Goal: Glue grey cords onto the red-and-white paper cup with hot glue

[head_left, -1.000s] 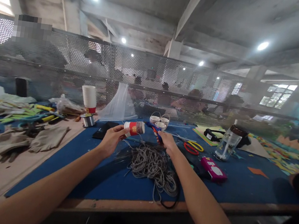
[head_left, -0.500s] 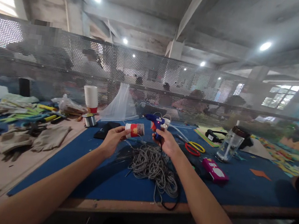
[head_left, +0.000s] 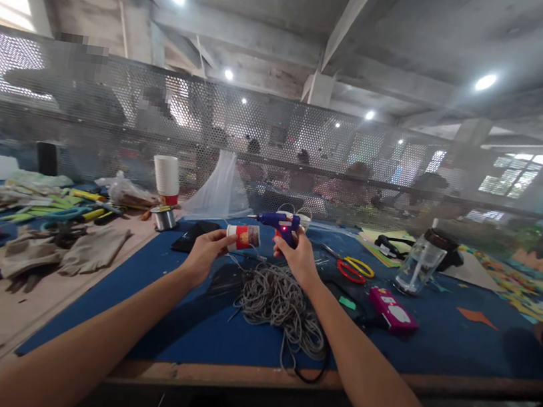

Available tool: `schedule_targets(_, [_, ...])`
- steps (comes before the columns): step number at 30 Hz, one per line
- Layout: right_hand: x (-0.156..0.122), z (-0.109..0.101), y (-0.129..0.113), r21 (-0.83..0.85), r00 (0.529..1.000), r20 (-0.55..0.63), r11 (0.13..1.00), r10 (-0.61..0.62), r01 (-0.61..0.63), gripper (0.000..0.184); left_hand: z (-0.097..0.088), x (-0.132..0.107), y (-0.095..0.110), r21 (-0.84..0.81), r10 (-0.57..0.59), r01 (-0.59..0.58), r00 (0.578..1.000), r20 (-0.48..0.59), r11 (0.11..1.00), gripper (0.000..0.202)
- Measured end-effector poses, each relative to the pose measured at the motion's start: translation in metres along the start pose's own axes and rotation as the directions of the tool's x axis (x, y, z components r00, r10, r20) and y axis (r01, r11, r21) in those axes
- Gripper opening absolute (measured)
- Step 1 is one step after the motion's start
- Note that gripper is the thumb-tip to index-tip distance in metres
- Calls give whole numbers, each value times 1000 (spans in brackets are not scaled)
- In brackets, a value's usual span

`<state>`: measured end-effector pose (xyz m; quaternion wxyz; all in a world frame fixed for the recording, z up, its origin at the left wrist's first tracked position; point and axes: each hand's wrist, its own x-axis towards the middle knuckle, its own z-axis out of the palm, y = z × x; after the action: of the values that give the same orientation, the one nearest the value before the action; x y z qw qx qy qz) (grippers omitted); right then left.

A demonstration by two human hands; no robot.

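Observation:
My left hand [head_left: 205, 252] is closed round a small red-and-white paper cup [head_left: 243, 236], held on its side above the blue mat [head_left: 434, 337]. My right hand [head_left: 298, 256] grips a blue glue gun [head_left: 279, 221] by its handle. The gun is level, its nozzle points left just above the cup, and a red light glows on it. Below both hands lies a tangled pile of grey cord [head_left: 282, 305] with a black cable looping to the table's front edge.
Scissors with red and yellow handles [head_left: 353, 267], a pink box [head_left: 392, 310] and a clear jar with a dark lid [head_left: 420, 259] lie right of my hands. A stack of paper cups [head_left: 166, 177], gloves [head_left: 59, 254] and tools are on the left. People sit behind a mesh screen [head_left: 309, 148].
My right hand has lifted the glue gun from pointing down to level, with the nozzle now aimed left over the cup. The cup in my left hand has dropped slightly.

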<state>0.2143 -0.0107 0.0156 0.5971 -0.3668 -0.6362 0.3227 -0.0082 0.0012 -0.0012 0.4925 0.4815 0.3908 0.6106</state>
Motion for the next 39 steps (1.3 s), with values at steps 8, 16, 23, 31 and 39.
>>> schedule_targets(8, [1, -2, 6, -382, 992, -124, 924, -19, -29, 31, -1, 1, 0, -6, 2, -2, 1000, 1, 1000, 41])
schedule_targets(16, [-8, 2, 1, -251, 999, -3, 967, 33, -33, 40, 0, 3, 1, -28, 1, -1, 1000, -17, 1000, 41])
schedule_targets(23, [-12, 2, 5, -385, 993, 118, 921, -21, 65, 41, 1, 1, 5, -106, -55, 50, 997, -46, 993, 37])
schedule_targets(31, [-14, 5, 4, -385, 993, 95, 917, -75, 107, 42, -1, 5, 4, -152, -93, 92, 996, 3, 984, 32])
schedule_targets(39, [-14, 5, 2, -502, 979, 141, 841, -147, 199, 44, -3, 7, 4, -214, -127, 122, 992, -10, 969, 30])
